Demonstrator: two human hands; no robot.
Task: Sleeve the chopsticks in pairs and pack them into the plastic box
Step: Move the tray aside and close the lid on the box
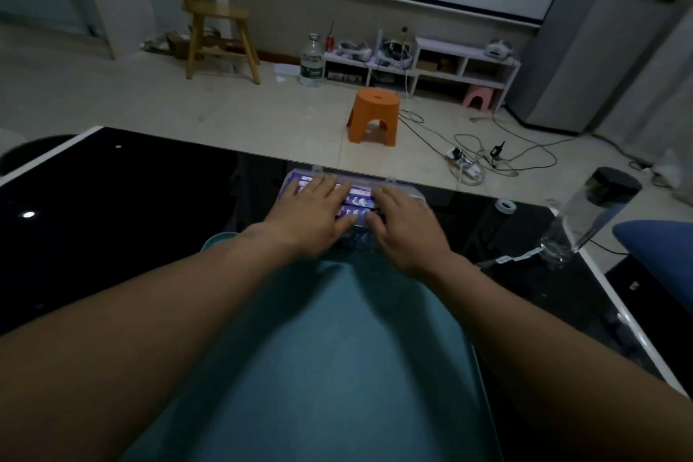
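A clear plastic box (403,187) lies near the far edge of the black glass table (131,199). Through its transparent top I see several purple-and-white sleeved chopstick packs (359,198). My left hand (313,216) rests flat on the box's left half, fingers spread. My right hand (407,227) lies flat on its right half, fingers pointing left over the packs. Both palms press down on the top. Neither hand holds anything. The near edge of the box is hidden under my hands.
A teal cloth (311,349) covers the table in front of me. A clear bottle with a black cap (596,210) and a small white roll (504,206) stand at the right. An orange stool (373,116) and cables lie on the floor beyond.
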